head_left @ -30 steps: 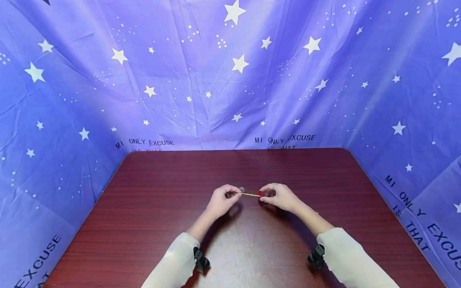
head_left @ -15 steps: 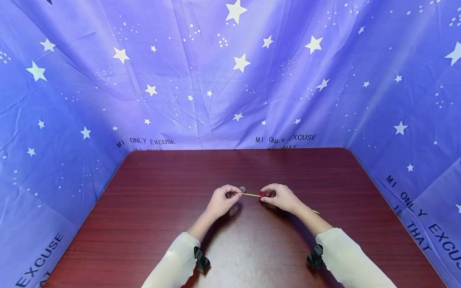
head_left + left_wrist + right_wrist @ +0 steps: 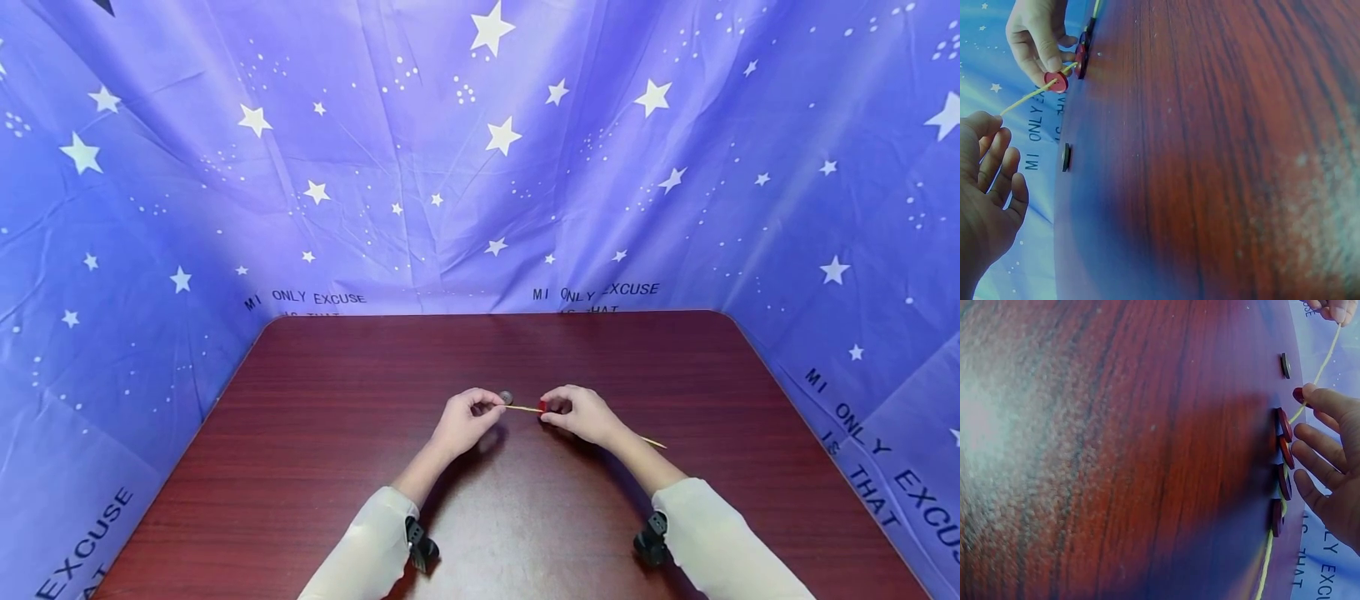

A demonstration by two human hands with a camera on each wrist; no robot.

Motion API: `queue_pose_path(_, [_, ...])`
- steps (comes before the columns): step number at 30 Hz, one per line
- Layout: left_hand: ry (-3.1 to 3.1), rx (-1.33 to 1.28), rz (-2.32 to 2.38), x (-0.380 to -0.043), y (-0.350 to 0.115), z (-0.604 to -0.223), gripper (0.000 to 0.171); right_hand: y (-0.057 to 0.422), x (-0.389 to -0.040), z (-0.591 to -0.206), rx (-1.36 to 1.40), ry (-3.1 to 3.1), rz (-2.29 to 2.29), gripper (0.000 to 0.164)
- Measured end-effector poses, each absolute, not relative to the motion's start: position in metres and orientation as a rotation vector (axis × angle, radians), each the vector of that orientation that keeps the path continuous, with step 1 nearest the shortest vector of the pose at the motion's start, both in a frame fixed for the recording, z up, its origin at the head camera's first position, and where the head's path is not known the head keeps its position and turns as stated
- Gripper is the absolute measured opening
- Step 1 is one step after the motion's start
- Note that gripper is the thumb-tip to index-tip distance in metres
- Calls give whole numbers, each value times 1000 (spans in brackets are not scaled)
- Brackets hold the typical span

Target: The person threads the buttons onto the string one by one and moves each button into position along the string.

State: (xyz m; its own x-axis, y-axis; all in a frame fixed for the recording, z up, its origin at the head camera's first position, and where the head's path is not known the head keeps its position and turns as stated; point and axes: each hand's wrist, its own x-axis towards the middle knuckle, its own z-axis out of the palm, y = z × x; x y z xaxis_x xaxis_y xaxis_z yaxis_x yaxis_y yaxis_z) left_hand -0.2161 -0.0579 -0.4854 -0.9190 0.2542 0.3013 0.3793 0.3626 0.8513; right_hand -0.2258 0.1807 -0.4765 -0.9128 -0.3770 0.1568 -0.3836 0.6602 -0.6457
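Observation:
My left hand (image 3: 463, 421) pinches one end of a yellow string (image 3: 1025, 99) between thumb and finger. The string runs across to my right hand (image 3: 588, 414), which pinches a red button (image 3: 1056, 82) threaded on it. Below my right fingers, several more dark red buttons (image 3: 1285, 452) sit along the string on the table, partly hidden in the head view. A loose dark button (image 3: 506, 398) lies on the table just beyond the left fingertips, apart from the string. The string's other end (image 3: 654, 442) shows past my right forearm.
The dark red wood-grain table (image 3: 337, 367) lies under both hands. A blue-purple curtain (image 3: 420, 167) with white stars hangs behind it and at both sides. Black cameras (image 3: 651, 539) are strapped at both wrists.
More of the string's far end shows beside my right forearm, which has shifted slightly left. Both hands keep their grips, and the loose button stays in place.

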Motion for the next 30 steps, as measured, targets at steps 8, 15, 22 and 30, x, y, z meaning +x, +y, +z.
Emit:
queue_pose_path(8, [-2506,-520,-1606,-197,-51,-456,4,181,-226,-479,653,-2840,1109,24])
queue_pose_path(15, [-2507,-553,-1617,-196,-52,-454,6,181,-226,-481,664,-2832,1079,24])
queue_pose_path(22, [-2494,-566,-1618,-196,-53,-455,5,182,-227,-482,698,-2815,1017,24])
queue_pose_path(30, [-2534,-546,-1587,-211,-52,-480,6,183,-228,-482,740,-2805,966,23])
